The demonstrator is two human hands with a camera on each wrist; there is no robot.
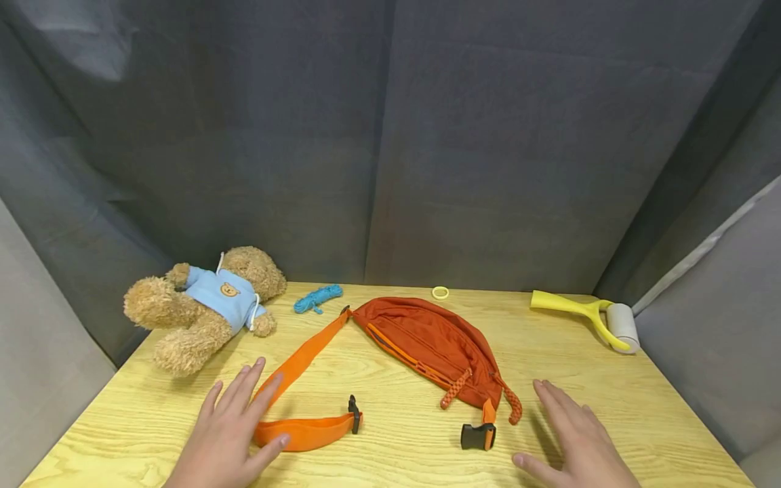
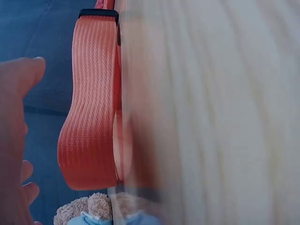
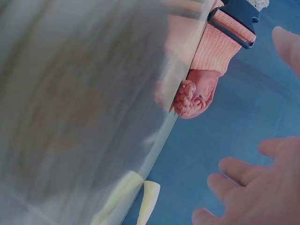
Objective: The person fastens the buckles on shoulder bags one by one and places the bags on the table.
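Note:
A rust-orange waist bag (image 1: 424, 342) lies on the table between the hands, its zip facing the near left side. From its far left end an orange strap (image 1: 308, 356) runs toward me, loops back near the left hand and ends in a black buckle prong piece (image 1: 354, 415). The matching black buckle socket (image 1: 473, 437) sits on a short strap at the bag's right end. My left hand (image 1: 228, 427) has its fingers spread, overlapping the strap loop (image 2: 89, 154) in the head view, and holds nothing. My right hand (image 1: 576, 440), fingers extended and empty, is right of the socket.
A teddy bear (image 1: 222, 298) in a blue hoodie lies at the back left. Beside it are a bundle of blue cord (image 1: 318, 298) and, farther right, a small yellow ring (image 1: 440, 293). At the right stands a yellow-handled lint roller (image 1: 622, 329). Grey curtains (image 1: 378, 149) close off the back.

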